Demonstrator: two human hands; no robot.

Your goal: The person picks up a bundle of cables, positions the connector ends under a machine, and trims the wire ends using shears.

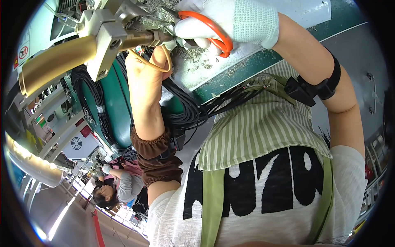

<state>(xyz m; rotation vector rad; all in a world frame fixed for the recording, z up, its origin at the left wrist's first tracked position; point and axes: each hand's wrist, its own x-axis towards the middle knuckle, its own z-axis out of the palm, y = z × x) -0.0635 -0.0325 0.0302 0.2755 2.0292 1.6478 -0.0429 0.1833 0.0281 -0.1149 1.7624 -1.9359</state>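
Observation:
In a white knit glove with a pale green cuff, my right hand [224, 22] is closed on scissors [226, 43] with orange-red loop handles; their dark blades point up and left. My bare left hand [150, 64] is beside it, fingers curled in toward the scissors. A tan loop [169, 61] lies across that hand. The brass-coloured metal fixture [109, 45] stands in front and hides most of my left fingertips, so what they pinch cannot be made out. Small pale clippings [199, 64] lie scattered on the white work surface around both hands.
Bundles of black cable [181, 109] hang over the green table edge [238, 76] and across to my striped apron. More coiled cable [96, 107] lies to the left on green. A co-worker [121, 185] sits at the lower left. A metal drawer handle [371, 94] is at the right.

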